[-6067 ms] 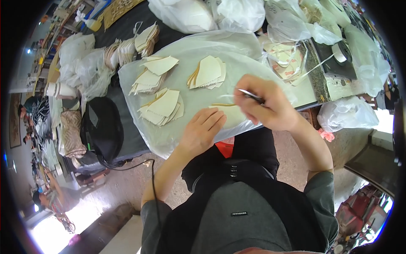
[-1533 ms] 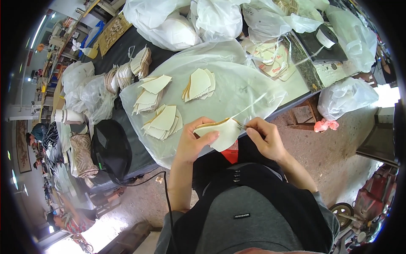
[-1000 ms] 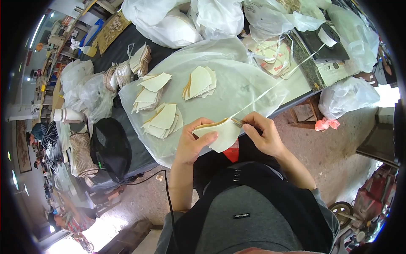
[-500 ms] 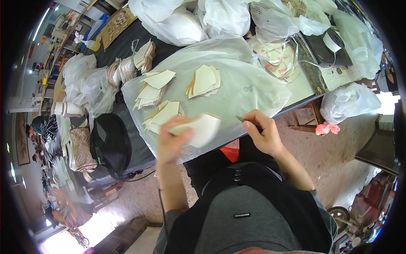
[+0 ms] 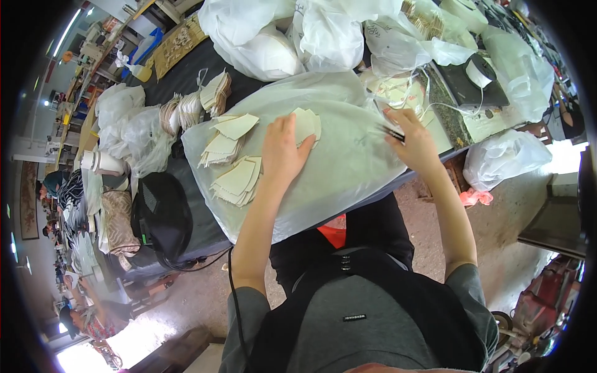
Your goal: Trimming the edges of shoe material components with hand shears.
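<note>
My left hand (image 5: 283,149) lies over the left part of a stack of cream, curved flat pieces (image 5: 306,125), fingers extended and thumb apart. How much of the stack sits under the palm is hidden. My right hand (image 5: 415,140) is closed around a small dark pointed tool (image 5: 393,133), its tips blurred and pointing left. Two more groups of cream pieces lie fanned out to the left, an upper pile (image 5: 224,140) and a lower pile (image 5: 238,180). All rest on a translucent plastic sheet (image 5: 348,168).
Full white plastic bags (image 5: 267,53) line the table's far side. Tied bundles of pieces (image 5: 186,109) lie far left, above a black bag (image 5: 163,208). A white ribbon roll (image 5: 477,74) is at far right. Another plastic bag (image 5: 507,158) sits beyond the table's right edge.
My left hand has moved away from me to the right-hand stack; the cream piece it held is no longer visible in it. My right hand has moved right and farther away with the tool.
</note>
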Demonstrator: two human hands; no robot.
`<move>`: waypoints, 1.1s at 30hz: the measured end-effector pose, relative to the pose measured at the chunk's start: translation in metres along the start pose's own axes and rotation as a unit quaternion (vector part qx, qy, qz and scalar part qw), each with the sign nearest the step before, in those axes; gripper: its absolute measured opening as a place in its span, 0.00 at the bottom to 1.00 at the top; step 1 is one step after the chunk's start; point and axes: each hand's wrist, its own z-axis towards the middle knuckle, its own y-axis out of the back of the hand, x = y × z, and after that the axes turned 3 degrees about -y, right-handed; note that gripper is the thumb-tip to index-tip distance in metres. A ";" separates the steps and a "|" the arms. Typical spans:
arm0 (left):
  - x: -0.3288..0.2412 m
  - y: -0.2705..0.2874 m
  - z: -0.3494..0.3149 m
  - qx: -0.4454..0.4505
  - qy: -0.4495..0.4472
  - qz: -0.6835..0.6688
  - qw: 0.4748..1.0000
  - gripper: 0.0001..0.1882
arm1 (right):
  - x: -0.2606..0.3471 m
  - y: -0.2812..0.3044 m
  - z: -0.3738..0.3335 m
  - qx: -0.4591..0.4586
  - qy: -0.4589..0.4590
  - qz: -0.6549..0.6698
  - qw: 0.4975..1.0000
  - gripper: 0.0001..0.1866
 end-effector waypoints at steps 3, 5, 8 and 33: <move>-0.004 -0.002 0.012 0.081 0.060 0.015 0.995 0.14 | -0.022 -0.010 -0.002 0.079 -0.044 -0.089 0.992 0.09; -0.002 -0.001 0.017 0.100 0.096 0.015 0.990 0.12 | -0.025 -0.011 -0.002 0.048 -0.032 -0.062 0.996 0.09; 0.014 0.002 0.023 0.141 0.176 -0.033 0.974 0.09 | -0.011 -0.003 0.007 -0.005 0.012 -0.056 0.998 0.09; -0.045 0.032 -0.122 0.054 -0.041 -0.033 0.997 0.21 | 0.095 -0.117 0.062 0.553 -0.074 0.168 0.813 0.08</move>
